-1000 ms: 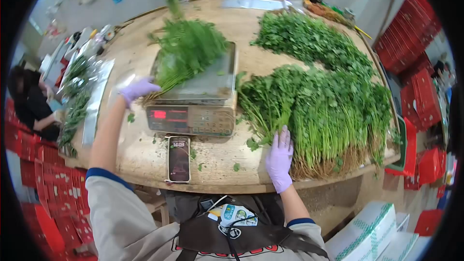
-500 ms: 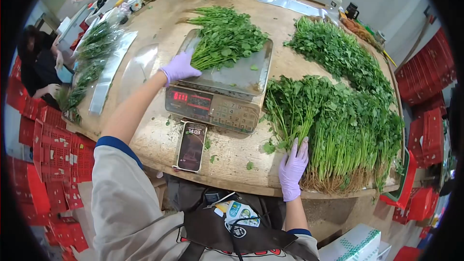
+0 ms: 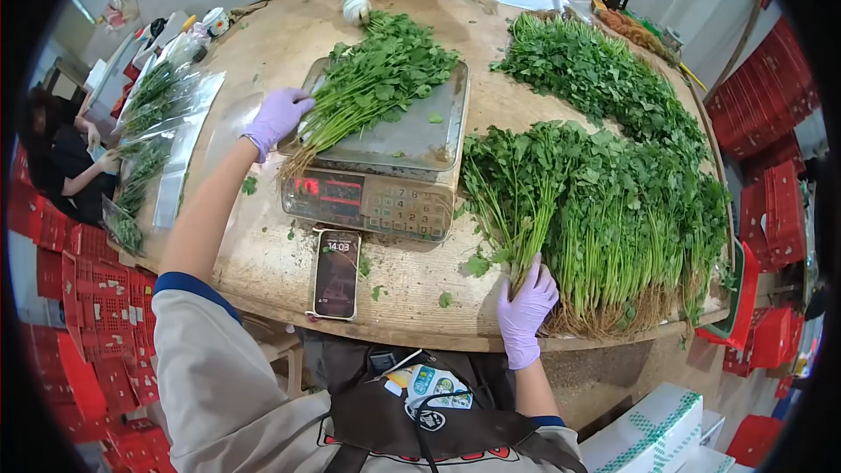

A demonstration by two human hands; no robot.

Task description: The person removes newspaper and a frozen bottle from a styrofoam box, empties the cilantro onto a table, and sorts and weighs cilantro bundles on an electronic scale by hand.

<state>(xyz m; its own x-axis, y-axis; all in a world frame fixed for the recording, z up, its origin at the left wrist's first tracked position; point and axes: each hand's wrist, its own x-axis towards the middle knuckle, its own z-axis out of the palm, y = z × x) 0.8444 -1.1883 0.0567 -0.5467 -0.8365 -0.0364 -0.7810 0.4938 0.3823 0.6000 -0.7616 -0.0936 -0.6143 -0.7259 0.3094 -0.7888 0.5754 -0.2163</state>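
Observation:
A leafy green bunch lies on the metal pan of the scale, its roots hanging over the front left edge. My left hand, in a purple glove, is beside the stems at the pan's left, fingers together; whether it grips any stems is unclear. In a matching glove, my right hand closes round the lower stems at the left end of the large row of greens. Behind the scale, a co-worker's gloved hand touches the bunch's far leafy end.
A phone lies in front of the scale. More greens are at the back right. Bagged greens line the left edge, near another person. Red crates stand at the left, a white box at the lower right.
The bunch on the pan now lies with its roots toward me. My left hand has moved a little away from the pan. My right hand's fingers have closed on stems. The co-worker's hand has reached in.

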